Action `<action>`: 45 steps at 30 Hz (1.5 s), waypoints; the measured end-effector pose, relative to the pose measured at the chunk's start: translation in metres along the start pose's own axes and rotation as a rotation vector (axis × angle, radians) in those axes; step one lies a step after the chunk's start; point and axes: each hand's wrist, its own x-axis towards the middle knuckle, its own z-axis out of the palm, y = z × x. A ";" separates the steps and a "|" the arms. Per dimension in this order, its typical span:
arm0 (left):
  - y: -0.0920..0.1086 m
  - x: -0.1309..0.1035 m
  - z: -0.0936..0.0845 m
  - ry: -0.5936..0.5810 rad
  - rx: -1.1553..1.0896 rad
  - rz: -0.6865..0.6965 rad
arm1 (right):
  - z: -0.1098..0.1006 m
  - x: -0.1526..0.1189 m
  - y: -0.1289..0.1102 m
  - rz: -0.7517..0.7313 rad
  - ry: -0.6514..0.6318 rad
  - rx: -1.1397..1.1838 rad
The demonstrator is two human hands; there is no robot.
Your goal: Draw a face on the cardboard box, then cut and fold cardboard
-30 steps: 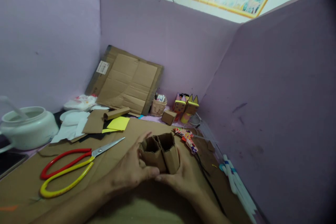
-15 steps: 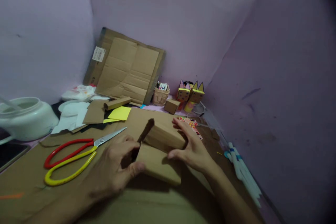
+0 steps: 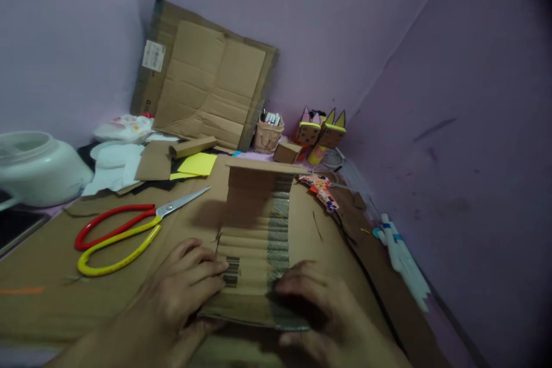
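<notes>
A creased strip of cardboard (image 3: 253,238) stands opened out in front of me, its far end bent upright with a flap folded over at the top. A printed barcode and a band of shiny tape show on the face toward me. My left hand (image 3: 183,284) grips its near left side, fingers on top and thumb below. At the near right corner, my right hand (image 3: 323,305) is closed on the edge, its fingers curled over the tape. To the left of the cardboard lie scissors (image 3: 157,218) with one red and one yellow handle, blades slightly apart.
Yellow paper (image 3: 198,164), white paper (image 3: 116,164) and cardboard scraps lie at the back left beside a white pot (image 3: 47,169). Behind are a marker holder (image 3: 268,135), a small box (image 3: 287,152) and animal-faced figures (image 3: 321,132). A glue gun (image 3: 321,188) and white sticks (image 3: 401,259) are right.
The cardboard, folded into a box-like shape before, is now opened out with its creased, taped face showing. Both hands have shifted lower, to its near edge. The view has tilted down.
</notes>
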 end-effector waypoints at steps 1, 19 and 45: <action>0.002 0.001 0.000 0.008 0.023 0.016 | 0.004 -0.001 0.002 -0.034 -0.013 0.004; -0.001 0.030 0.003 0.125 -0.091 -0.308 | 0.029 0.011 0.018 0.116 0.331 0.027; -0.007 0.021 -0.009 0.095 -0.044 -0.033 | 0.000 0.007 0.019 -0.005 0.062 -0.078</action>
